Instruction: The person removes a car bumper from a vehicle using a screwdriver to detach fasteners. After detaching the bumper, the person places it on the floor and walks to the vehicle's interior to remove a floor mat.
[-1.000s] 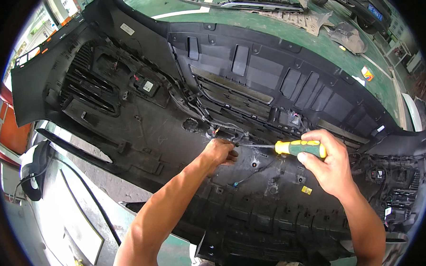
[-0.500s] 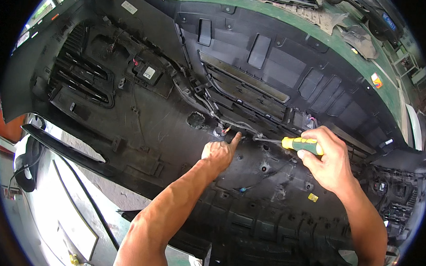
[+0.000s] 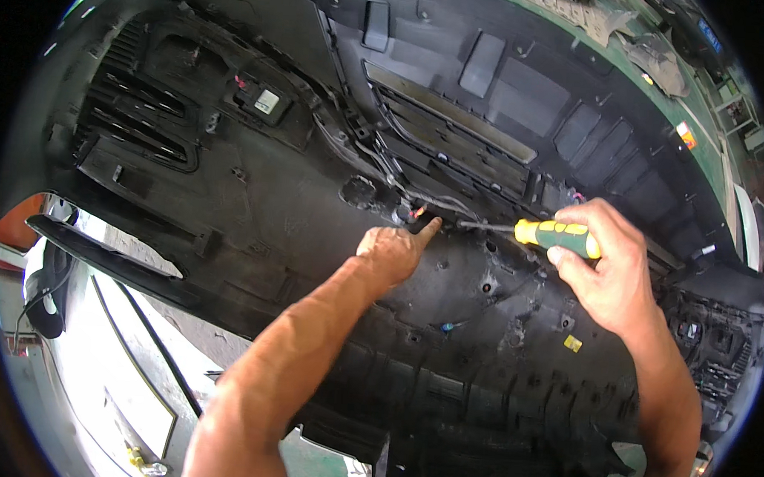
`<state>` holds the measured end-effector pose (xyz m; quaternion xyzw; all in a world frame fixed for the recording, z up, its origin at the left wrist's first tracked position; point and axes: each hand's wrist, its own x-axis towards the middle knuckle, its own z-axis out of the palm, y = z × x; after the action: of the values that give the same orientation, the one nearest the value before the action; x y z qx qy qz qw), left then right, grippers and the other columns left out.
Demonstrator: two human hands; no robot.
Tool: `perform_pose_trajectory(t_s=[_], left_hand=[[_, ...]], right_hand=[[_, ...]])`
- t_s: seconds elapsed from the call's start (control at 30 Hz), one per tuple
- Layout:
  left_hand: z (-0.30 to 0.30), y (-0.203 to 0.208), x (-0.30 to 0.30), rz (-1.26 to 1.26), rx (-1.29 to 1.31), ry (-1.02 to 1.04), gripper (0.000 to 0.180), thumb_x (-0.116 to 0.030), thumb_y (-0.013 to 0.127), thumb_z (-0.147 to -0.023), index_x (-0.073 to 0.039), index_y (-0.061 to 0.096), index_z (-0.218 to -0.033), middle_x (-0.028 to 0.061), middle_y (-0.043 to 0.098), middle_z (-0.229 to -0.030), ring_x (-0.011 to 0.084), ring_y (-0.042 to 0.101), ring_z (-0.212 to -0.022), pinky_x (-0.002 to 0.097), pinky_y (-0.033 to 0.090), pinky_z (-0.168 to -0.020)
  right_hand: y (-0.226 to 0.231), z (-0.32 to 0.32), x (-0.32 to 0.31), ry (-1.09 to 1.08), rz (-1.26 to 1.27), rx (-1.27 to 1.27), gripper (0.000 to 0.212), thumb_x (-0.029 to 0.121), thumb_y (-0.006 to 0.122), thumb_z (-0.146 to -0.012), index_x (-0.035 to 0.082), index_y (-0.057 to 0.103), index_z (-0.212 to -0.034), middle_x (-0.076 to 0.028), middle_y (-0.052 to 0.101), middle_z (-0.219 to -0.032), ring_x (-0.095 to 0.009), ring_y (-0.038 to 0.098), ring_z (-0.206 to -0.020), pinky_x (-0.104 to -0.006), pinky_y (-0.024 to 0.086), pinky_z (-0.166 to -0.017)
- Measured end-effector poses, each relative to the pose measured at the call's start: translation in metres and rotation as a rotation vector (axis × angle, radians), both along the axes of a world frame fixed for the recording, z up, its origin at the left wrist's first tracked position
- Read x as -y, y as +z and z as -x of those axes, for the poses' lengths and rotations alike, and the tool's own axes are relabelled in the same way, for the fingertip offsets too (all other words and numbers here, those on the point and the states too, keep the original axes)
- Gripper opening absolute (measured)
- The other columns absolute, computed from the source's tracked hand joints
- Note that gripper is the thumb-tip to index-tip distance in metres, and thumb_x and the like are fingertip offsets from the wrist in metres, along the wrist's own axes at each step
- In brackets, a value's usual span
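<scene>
Before me lies a large black car bumper (image 3: pixel 281 208), its inner side facing up. A grey wiring harness (image 3: pixel 452 206) runs along its middle. Gripped in my right hand (image 3: pixel 611 270) is a screwdriver (image 3: pixel 561 238) with a yellow and green handle, its shaft reaching left to the bumper beside the harness. My left hand (image 3: pixel 390 254) is closed low against the bumper, with its index finger stretched toward the tip. A small round dark part (image 3: pixel 403 214) with a bit of orange is just beyond the left knuckles. Whatever the left fingers hold is hidden.
A module with a white label (image 3: pixel 266 102) sits at the upper left of the bumper. A blue connector (image 3: pixel 447 327) and a yellow sticker (image 3: pixel 573 343) are nearer me. Green floor (image 3: pixel 705 172) borders the far right edge; a white panel (image 3: pixel 134 356) lies at lower left.
My view has shifted slightly, so the bumper sits a little higher in the picture. Both hands stay at about the same spot on it, with the screwdriver still in the right.
</scene>
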<state>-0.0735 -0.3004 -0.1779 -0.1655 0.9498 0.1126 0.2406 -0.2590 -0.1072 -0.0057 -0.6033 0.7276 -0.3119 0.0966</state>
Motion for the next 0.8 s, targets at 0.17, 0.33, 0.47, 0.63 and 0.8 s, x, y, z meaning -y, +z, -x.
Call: perform_pose_trajectory(t_s=[0.17, 0.33, 0.47, 0.63, 0.8], left_hand=[[-0.035, 0.057, -0.003, -0.086, 0.004, -0.173, 0.057, -0.02, 0.059, -0.099, -0.013, 0.044, -0.154, 0.02, 0.073, -0.103, 0.0383, 0.072, -0.097, 0.05, 0.056, -0.087], [-0.099, 0.151, -0.024, -0.32, -0.29, 0.048, 0.049, -0.02, 0.066, -0.098, 0.0, 0.056, -0.142, 0.0207, 0.072, -0.1, 0.0323, 0.074, -0.087, 0.042, 0.058, -0.074], [-0.158, 0.169, -0.046, -0.294, -0.644, 0.685, 0.042, -0.01, 0.065, -0.095, 0.0, 0.063, -0.137, 0.0124, 0.072, -0.093, 0.0222, 0.07, -0.08, 0.0326, 0.057, -0.076], [-0.243, 0.127, -0.069, -0.071, -1.039, 1.225, 0.04, -0.026, 0.06, -0.104, 0.0, 0.064, -0.135, 0.0089, 0.068, -0.088, 0.015, 0.065, -0.08, 0.0313, 0.056, -0.077], [-0.283, 0.101, -0.092, 0.034, -1.15, 1.259, 0.037, -0.022, 0.058, -0.107, 0.001, 0.064, -0.135, 0.0075, 0.068, -0.093, 0.0132, 0.061, -0.084, 0.0292, 0.051, -0.08]], right_hand=[[0.004, 0.018, -0.009, 0.022, 0.056, -0.023, 0.033, -0.004, 0.077, -0.078, 0.001, 0.063, -0.108, -0.013, 0.066, -0.094, -0.025, 0.069, -0.081, -0.0336, 0.052, -0.071], [0.002, 0.035, -0.026, 0.008, 0.087, 0.027, 0.031, -0.004, 0.076, -0.08, 0.0, 0.063, -0.108, -0.012, 0.066, -0.095, -0.022, 0.068, -0.08, -0.0323, 0.053, -0.07], [-0.002, 0.038, -0.027, 0.031, 0.076, 0.033, 0.029, -0.004, 0.076, -0.081, 0.0, 0.063, -0.107, -0.011, 0.066, -0.095, -0.021, 0.067, -0.082, -0.0322, 0.052, -0.071], [-0.009, 0.033, -0.016, 0.064, 0.105, -0.018, 0.028, -0.001, 0.077, -0.08, 0.002, 0.063, -0.105, -0.011, 0.067, -0.093, -0.026, 0.069, -0.074, -0.036, 0.054, -0.064], [-0.011, 0.02, -0.015, 0.035, 0.063, 0.006, 0.031, -0.003, 0.076, -0.08, 0.001, 0.065, -0.108, -0.012, 0.066, -0.093, -0.021, 0.068, -0.078, -0.0334, 0.053, -0.068]])
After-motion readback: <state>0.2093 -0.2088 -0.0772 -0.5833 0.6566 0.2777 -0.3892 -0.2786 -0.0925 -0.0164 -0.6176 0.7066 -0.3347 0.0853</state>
